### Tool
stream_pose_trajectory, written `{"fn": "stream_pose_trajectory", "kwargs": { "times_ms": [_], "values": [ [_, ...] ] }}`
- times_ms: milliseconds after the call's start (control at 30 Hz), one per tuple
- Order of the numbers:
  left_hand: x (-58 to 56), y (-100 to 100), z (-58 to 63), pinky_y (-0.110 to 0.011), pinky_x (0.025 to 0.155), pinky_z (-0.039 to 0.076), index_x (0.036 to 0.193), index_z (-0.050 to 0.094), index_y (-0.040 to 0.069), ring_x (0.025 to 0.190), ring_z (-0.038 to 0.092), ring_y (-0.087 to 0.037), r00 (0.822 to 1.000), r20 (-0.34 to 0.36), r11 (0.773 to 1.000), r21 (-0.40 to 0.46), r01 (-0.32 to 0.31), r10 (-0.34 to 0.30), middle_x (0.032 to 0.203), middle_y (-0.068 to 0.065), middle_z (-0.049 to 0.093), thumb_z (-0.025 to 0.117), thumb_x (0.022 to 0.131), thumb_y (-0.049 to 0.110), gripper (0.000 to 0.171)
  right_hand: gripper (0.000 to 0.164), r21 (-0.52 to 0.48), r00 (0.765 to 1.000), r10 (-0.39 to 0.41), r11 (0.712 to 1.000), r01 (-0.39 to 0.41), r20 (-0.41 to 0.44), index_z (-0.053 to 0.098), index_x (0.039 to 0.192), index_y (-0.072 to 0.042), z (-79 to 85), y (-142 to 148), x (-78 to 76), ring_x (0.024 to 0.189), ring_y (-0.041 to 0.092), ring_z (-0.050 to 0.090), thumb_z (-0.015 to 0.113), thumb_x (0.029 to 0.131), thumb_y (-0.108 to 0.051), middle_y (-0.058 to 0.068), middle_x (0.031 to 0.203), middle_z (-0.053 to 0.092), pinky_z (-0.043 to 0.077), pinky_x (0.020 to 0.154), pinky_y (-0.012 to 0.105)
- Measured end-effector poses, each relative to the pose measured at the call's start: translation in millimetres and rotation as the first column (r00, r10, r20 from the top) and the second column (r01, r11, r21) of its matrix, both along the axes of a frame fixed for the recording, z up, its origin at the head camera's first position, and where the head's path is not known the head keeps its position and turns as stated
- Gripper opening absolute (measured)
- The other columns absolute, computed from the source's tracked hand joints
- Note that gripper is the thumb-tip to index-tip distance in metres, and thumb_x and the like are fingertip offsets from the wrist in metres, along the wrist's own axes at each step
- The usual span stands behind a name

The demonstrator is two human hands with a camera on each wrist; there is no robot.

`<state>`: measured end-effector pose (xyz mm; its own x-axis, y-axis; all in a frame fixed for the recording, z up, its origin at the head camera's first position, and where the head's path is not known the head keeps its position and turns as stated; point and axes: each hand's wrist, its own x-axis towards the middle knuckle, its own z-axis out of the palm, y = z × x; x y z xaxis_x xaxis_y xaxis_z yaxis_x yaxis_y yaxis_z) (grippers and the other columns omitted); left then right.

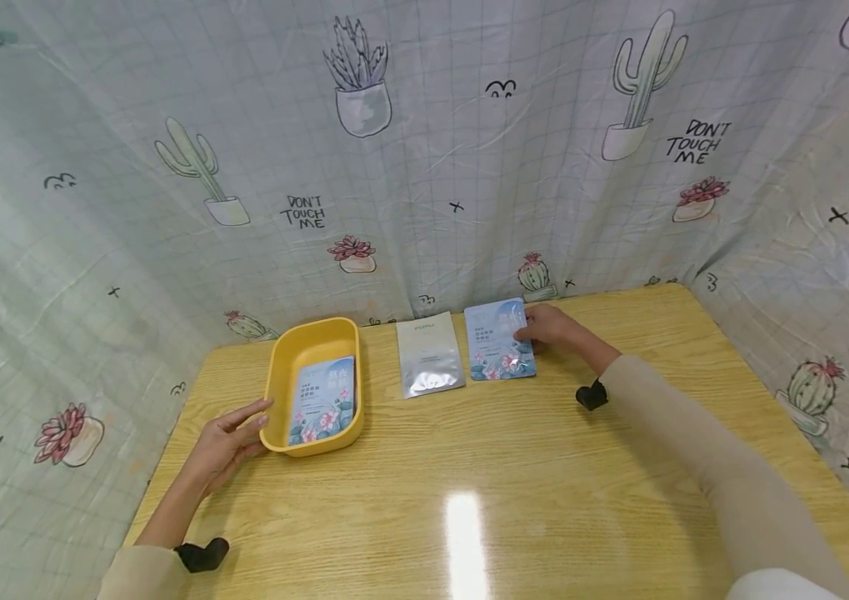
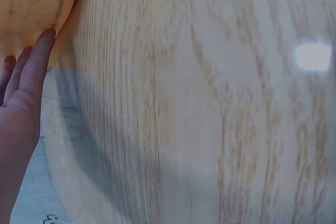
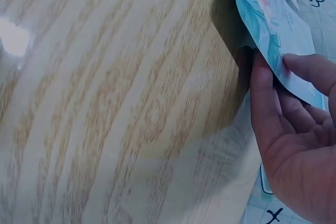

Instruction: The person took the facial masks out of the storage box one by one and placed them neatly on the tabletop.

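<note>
My right hand (image 1: 550, 327) pinches the right edge of a flat blue sachet (image 1: 497, 340) printed with pink flowers. In the right wrist view, the thumb lies on the printed face of this sachet (image 3: 278, 35) and the fingers are underneath, its near edge lifted off the table. At the left, straight fingers of my left hand (image 1: 225, 446) touch the side of a yellow plastic bin (image 1: 352, 429). A similar blue flowered sachet (image 1: 322, 400) lies inside the bin. Between the bin and the held sachet lies a silver-and-cream sachet (image 1: 430, 354).
Everything rests on a glossy wood-grain table (image 1: 409, 483) with a bright light reflection near its front. A patterned cloth curtain (image 1: 424, 167) hangs along the back and both sides, close behind the sachets and bin.
</note>
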<state>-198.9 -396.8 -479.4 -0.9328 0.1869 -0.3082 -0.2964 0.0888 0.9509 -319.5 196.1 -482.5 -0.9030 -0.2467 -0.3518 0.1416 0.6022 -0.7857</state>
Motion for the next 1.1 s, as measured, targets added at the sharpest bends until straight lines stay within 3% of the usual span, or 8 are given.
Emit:
{"fn": "stream_pose_trajectory", "kwargs": {
  "times_ms": [133, 267, 433, 633, 800, 933, 1100],
  "values": [
    [-0.2, -1, -0.4, -0.033, 0.091, 0.06, 0.154, 0.045, 0.006, 0.111, 0.068, -0.011, 1.0, -0.001, 1.0, 0.006, 0.001, -0.001, 0.166, -0.017, 0.018, 0.06, 0.104, 0.016, 0.053, 0.033, 0.001, 0.999, -0.023, 1.0, 0.023, -0.032, 0.064, 0.126, 0.007, -1.4, 0, 1.3, 0.087, 0.018, 0.066, 0.068, 0.099, -0.012, 0.017, 0.108, 0.07, 0.06, 0.078, 0.034],
    [-0.2, -1, -0.7, -0.033, 0.09, 0.06, 0.153, 0.047, 0.007, 0.11, 0.069, -0.012, 1.0, 0.002, 1.0, 0.007, -0.01, 0.01, 0.158, -0.008, 0.031, 0.061, 0.104, 0.016, 0.052, 0.026, 0.05, 0.993, -0.071, 0.996, 0.076, -0.091, 0.07, 0.11, 0.004, -3.1, -1, 3.7, 0.079, 0.019, 0.069, 0.075, 0.094, -0.015, 0.012, 0.093, 0.072, 0.059, 0.069, 0.03],
    [-0.3, -1, -0.8, -0.033, 0.091, 0.06, 0.154, 0.045, 0.006, 0.11, 0.069, -0.012, 1.0, 0.009, 1.0, 0.007, -0.001, 0.001, 0.166, -0.017, 0.017, 0.06, 0.104, 0.016, 0.053, 0.021, 0.069, 0.989, -0.106, 0.991, 0.114, -0.103, 0.069, 0.094, 0.002, -4.4, -2, 5.3, 0.068, 0.019, 0.07, 0.079, 0.091, -0.016, 0.008, 0.077, 0.071, 0.055, 0.063, 0.028],
    [-0.3, -1, -0.6, -0.033, 0.091, 0.06, 0.155, 0.042, 0.005, 0.111, 0.068, -0.011, 1.0, 0.005, 1.0, -0.006, 0.005, -0.005, 0.167, -0.021, 0.01, 0.06, 0.104, 0.017, 0.055, 0.016, -0.005, 0.995, -0.086, 0.996, 0.086, -0.05, 0.063, 0.088, 0.001, -2.4, -1, 7.5, 0.071, 0.02, 0.068, 0.073, 0.094, -0.009, 0.01, 0.08, 0.066, 0.061, 0.068, 0.032],
    [0.7, -2, 0.2, -0.032, 0.09, 0.06, 0.154, 0.044, 0.006, 0.11, 0.068, -0.011, 1.0, 0.012, 1.0, -0.029, -0.007, 0.007, 0.166, -0.016, 0.018, 0.062, 0.104, 0.019, 0.055, 0.014, 0.038, 0.993, -0.056, 0.997, 0.06, -0.102, 0.069, 0.098, 0.002, -4.8, -2, 6.3, 0.073, 0.018, 0.067, 0.073, 0.095, -0.011, 0.01, 0.087, 0.068, 0.059, 0.067, 0.028],
    [1.0, -2, 0.3, -0.033, 0.09, 0.06, 0.154, 0.044, 0.006, 0.111, 0.068, -0.013, 1.0, 0.005, 0.999, -0.051, -0.011, 0.011, 0.163, -0.013, 0.024, 0.062, 0.104, 0.02, 0.056, 0.026, 0.084, 0.986, -0.061, 0.994, 0.074, -0.154, 0.072, 0.113, 0.004, -6.9, -5, 2.4, 0.076, 0.016, 0.067, 0.074, 0.094, -0.013, 0.013, 0.1, 0.072, 0.056, 0.067, 0.025],
    [1.2, 0, 0.8, -0.033, 0.09, 0.06, 0.154, 0.045, 0.006, 0.109, 0.069, -0.013, 1.0, -0.011, 0.998, -0.058, -0.007, 0.007, 0.16, -0.01, 0.028, 0.062, 0.104, 0.02, 0.055, 0.026, 0.11, 0.981, -0.091, 0.988, 0.11, -0.169, 0.073, 0.113, 0.003, -9.9, -6, -5.3, 0.077, 0.015, 0.065, 0.075, 0.094, -0.015, 0.014, 0.103, 0.071, 0.055, 0.064, 0.021]
  ]
}}
